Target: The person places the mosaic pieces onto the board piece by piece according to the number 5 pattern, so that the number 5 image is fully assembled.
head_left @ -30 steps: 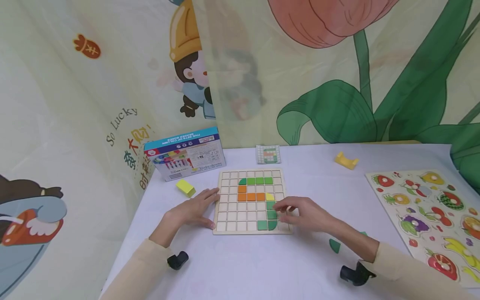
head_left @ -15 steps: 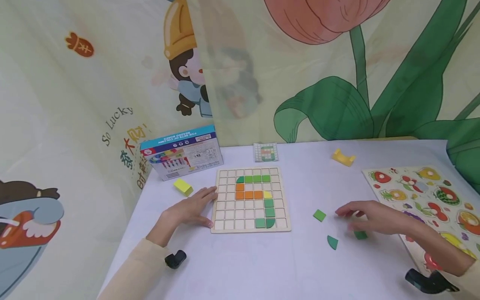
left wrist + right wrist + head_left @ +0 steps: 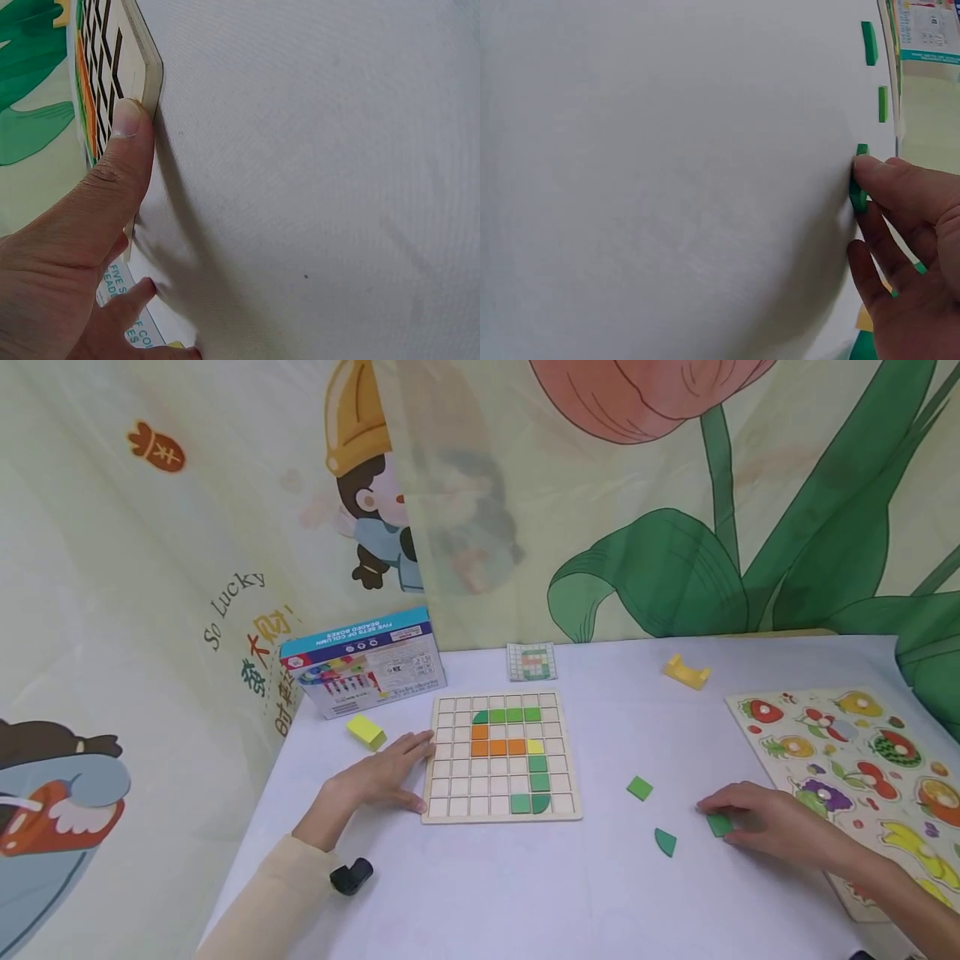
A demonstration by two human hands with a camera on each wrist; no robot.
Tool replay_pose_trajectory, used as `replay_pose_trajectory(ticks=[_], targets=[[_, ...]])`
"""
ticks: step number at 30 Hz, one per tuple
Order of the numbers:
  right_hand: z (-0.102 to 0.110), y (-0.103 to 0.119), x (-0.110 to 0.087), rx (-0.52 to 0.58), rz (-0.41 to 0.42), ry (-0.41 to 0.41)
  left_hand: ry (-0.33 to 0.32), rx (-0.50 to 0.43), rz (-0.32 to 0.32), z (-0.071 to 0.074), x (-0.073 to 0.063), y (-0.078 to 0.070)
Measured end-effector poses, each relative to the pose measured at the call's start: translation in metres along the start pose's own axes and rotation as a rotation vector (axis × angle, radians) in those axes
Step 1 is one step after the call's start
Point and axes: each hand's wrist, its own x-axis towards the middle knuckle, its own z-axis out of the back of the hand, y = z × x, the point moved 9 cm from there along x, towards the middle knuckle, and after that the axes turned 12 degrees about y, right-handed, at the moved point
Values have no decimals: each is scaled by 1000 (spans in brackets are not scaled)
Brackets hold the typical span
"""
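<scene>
My left hand (image 3: 375,781) rests at the left edge of a wooden grid board (image 3: 457,785). In the left wrist view the thumb (image 3: 129,146) lies on the board's corner edge, with the other fingers spread. Green, orange and yellow tiles sit in the board's cells, forming a shape like a 5. Off to the right, my right hand (image 3: 772,827) has thumb and fingertips on opposite sides of a dark green square tile (image 3: 720,825), pinching it at the tablecloth. Closer to the board lie a lighter green square tile (image 3: 640,788) and a green quarter-round tile (image 3: 665,842).
A small pattern card (image 3: 532,662) lies behind the board. At the back left stands a printed box (image 3: 367,668), with a yellow block (image 3: 366,732) in front. A yellow bracket-like piece (image 3: 686,672) is at the back right; a fruit puzzle board (image 3: 795,727) lies on the right.
My right hand has left the board's right side, moved right across the table and come down on the dark green square tile. The left hand has stayed at the board's edge.
</scene>
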Motion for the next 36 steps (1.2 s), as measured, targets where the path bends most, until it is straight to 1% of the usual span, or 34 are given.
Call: replay_pose_trajectory(ticks=[4,6,8,11,15,20,24,28,32,35,36], targets=[[-1,-1,1,6,-19,-11,2,-4,-3,0,-1,-1],[1,1,3,6,-11,-17,2,-6,1,0,-1,-1],[5,5,6,9,-1,-25,2,-8,6,0,-1,-1],[12,19,16,1,33,-44,-1,-11,6,1,-2,-2],[19,44,36,2,82,-29,-4,-6,-9,1,-4,-3],[18,83,74,12,102,11,-2,-1,-8,0,-5,-2],[11,121,105,20,142,43,-1,-5,0,1,-5,-1],[-7,158,131,24,213,76,2,-12,-5,1,-5,-2],[-28,189,149,2,298,95,7,-8,-6,0,-4,-3],[-43,204,157,-32,333,101,7,-3,-2,0,-3,-2],[-46,208,160,-43,331,103,5,-4,-2,0,-3,-2]])
